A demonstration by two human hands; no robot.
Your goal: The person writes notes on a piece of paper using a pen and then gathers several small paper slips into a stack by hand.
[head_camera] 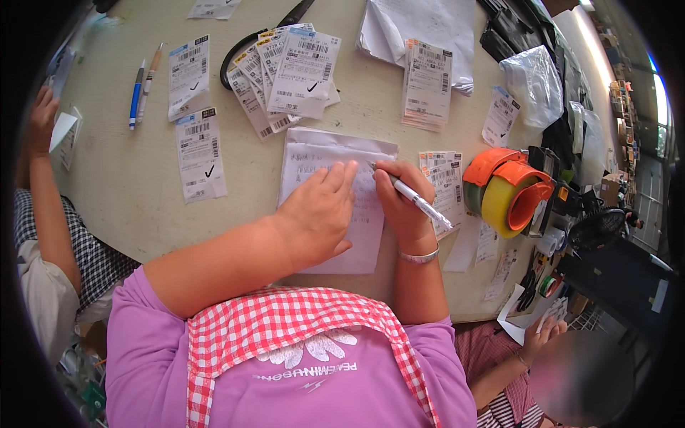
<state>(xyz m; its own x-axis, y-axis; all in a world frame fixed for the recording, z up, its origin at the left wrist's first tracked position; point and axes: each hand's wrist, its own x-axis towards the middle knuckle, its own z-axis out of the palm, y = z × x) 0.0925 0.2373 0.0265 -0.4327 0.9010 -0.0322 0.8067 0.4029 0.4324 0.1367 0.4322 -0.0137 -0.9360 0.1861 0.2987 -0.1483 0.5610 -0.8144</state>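
Observation:
A paper pad (342, 262) bearing handwriting lies on the table in front of me. Flat across its page rests my left hand (321, 208), fingers pointing up and to the right and covering part of the writing. My right hand (404, 195) grips a white pen (420, 203), its tip close to the pad's upper right part. Just right of that hand are several printed labels (444, 176), partly hidden by it. Above the pad, a fanned stack of shipping labels (305, 75) overlaps a black-handled tool, probably scissors (231, 59).
Left are single labels (190, 77), a blue pen (136, 96) and another pen (151, 80). An orange tape dispenser (508, 187) stands right, near plastic bags (535, 83). More labels (428, 85) lie on stacked paper (428, 24). Other people's hands (43, 120) show at both sides.

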